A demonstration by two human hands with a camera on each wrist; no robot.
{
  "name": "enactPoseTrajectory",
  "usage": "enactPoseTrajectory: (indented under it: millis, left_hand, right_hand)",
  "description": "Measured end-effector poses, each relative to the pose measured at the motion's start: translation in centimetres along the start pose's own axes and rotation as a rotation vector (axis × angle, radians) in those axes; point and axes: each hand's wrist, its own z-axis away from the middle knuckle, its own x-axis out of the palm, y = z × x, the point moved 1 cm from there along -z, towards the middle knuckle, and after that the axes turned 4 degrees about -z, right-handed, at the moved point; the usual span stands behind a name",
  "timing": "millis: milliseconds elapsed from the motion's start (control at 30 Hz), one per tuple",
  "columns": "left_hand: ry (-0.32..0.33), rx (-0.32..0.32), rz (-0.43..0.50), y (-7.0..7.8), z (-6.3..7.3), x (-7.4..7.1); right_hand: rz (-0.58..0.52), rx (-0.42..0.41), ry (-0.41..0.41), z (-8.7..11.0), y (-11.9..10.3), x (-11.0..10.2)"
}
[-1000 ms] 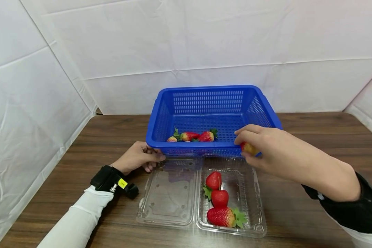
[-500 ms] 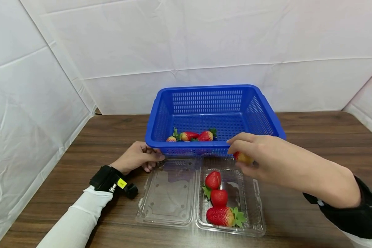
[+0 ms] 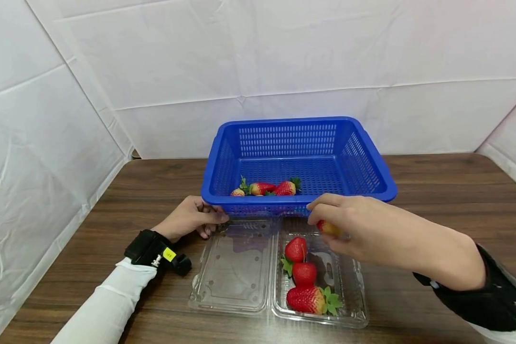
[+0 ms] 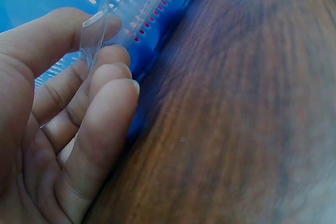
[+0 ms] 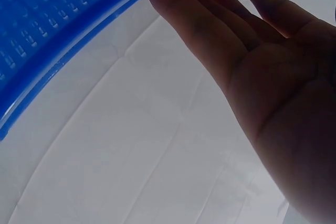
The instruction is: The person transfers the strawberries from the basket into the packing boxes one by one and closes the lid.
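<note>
Well, at the left my left hand (image 3: 193, 219) pinches the far corner of the clear lid (image 3: 234, 279), thumb against one side of the thin plastic and fingers against the other. I judge the lid light, smooth and springy, likely to skid on the table (image 3: 413, 310), so a corner hold suits it. Next come a few strawberries in the near left part of the blue basket (image 3: 298, 200); then three strawberries (image 3: 304, 274) lie in a line in the clear tray (image 3: 348, 282), toward its left side. They look light and, if real, easily bruised; I would take each round its broad end near the leaves (image 3: 332, 302), rather than press the tip. Farthest right, my right hand (image 3: 361, 222) holds a single strawberry (image 3: 328, 228) between thumb and fingers, above the far end of the tray, just in front of the basket. Its rounded skin could slip under a hard squeeze, so a light, broad hold seems best.

From my head I see the whole layout, but my left fingers are partly hidden there. My left wrist camera shows the plastic edge between my fingertips, with red showing through the basket's slots. My right wrist camera catches the held berry's orange-yellow surface, cut off at the top; any leaves on it I cannot make out.
</note>
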Motion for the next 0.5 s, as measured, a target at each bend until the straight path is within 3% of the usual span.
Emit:
enactPoseTrajectory:
  millis: [500]
  left_hand:
    - [0.006, -0.005, -0.016, -0.13, -0.09, -0.08]
  right_hand:
    - [-0.003, -0.025, -0.053, -0.48, -0.22, 1.01]
